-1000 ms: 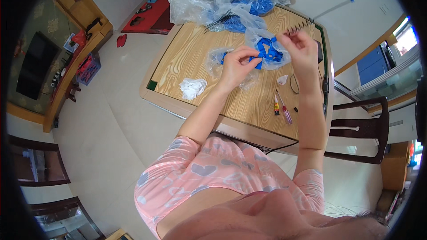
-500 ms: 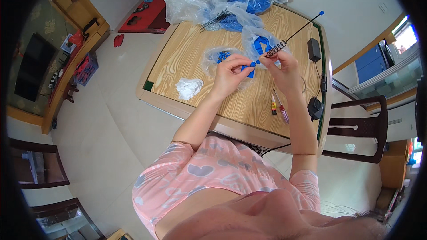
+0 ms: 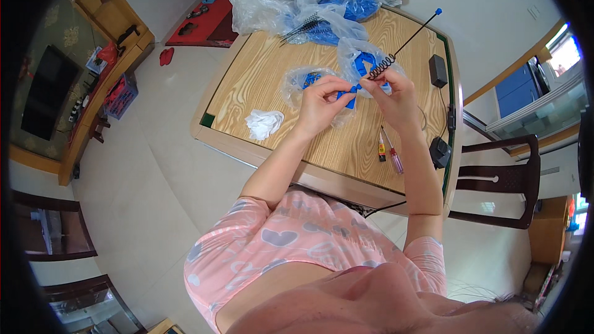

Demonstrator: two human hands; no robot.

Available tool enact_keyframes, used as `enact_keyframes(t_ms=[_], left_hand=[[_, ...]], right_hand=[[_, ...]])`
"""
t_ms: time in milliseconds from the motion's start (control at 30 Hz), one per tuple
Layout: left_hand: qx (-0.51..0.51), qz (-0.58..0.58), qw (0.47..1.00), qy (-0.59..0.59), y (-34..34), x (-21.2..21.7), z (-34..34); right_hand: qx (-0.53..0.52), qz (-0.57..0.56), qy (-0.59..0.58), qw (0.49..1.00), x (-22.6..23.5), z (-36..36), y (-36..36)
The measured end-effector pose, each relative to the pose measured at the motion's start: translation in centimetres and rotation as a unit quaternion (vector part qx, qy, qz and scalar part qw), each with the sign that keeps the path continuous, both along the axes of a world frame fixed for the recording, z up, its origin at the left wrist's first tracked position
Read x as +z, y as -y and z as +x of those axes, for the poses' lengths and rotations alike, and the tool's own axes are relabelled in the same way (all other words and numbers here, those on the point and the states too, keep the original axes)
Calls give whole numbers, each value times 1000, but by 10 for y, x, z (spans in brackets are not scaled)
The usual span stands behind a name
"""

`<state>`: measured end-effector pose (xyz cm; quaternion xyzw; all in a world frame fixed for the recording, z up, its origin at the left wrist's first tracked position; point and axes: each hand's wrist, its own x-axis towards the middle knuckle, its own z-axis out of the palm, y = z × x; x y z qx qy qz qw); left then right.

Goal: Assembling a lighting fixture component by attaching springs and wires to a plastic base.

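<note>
Above the middle of the wooden table, my left hand [image 3: 319, 104] pinches a small blue plastic part [image 3: 351, 89]. My right hand [image 3: 395, 96] is closed on the lower end of a thin black rod with a coiled spring [image 3: 382, 67] and a blue tip. The rod slants up and away to the right. Where my fingertips come close together, the blue part and the rod's near end meet or almost meet; I cannot tell whether they are joined. Just beyond my hands lie clear bags [image 3: 348, 55] with blue parts, partly hidden by my fingers.
A crumpled white cloth [image 3: 264, 124] lies at the left. A screwdriver [image 3: 396, 159] and a small yellow-and-black tube [image 3: 382, 150] lie near my right forearm. Black adapters [image 3: 437, 71] with cords line the right edge. Clear bags [image 3: 260, 12] and black coiled rods [image 3: 307, 26] fill the far side.
The rod's blue-tipped far end has swung a little to the left and toward me. Both hands keep their hold in nearly the same place.
</note>
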<state>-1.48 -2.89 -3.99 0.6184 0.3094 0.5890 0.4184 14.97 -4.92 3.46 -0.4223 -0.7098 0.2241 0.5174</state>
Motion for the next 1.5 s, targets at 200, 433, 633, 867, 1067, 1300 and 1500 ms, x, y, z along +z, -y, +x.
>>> enact_keyframes(t_ms=[200, 433, 633, 867, 1067, 1300, 1500], left_hand=[[-7, -7, 1000, 3, 0, 0, 0], [2, -4, 1000, -22, 2, 5, -2], [11, 5, 1000, -16, 1, 11, 1], [9, 1, 1000, -19, -4, 10, -1], [-7, -32, 999, -38, -3, 16, -4], [13, -3, 1000, 14, -2, 25, -1], [15, 4, 1000, -10, -4, 30, -4]], right_hand=[[0, 6, -8, 1000, 4, -2, 0], [3, 16, -1, 1000, 6, -1, -3], [44, -12, 18, 999, 8, 5, -16], [43, -72, 16, 996, 14, 6, -22], [48, -64, 14, 997, 15, 6, -25], [60, -69, -6, 996, 18, 4, -29], [44, -67, 10, 997, 26, 1, -27]])
